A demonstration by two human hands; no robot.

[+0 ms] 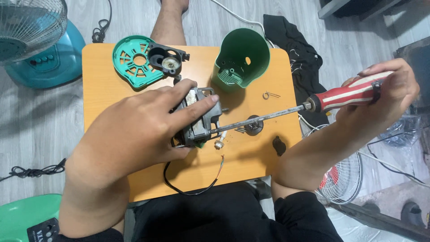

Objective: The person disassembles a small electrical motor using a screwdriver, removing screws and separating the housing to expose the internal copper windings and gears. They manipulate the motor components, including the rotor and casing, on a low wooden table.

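Fingers of your left hand [143,125] clamp the fan motor [199,118] mid-table [103,71]; right hand [385,92] fists the red-striped screwdriver [313,105], tip at motor. Green housing [242,58] behind.

- left hand [134,134] covers most of the dark metal fan motor [199,118]; its left side and underside can't be seen
- long steel screwdriver tip [214,131] hidden where it meets the motor
- white standing fan with teal base [33,40] cut off by top-left edge
- small parts beside the round black disc [254,125] too small to identify
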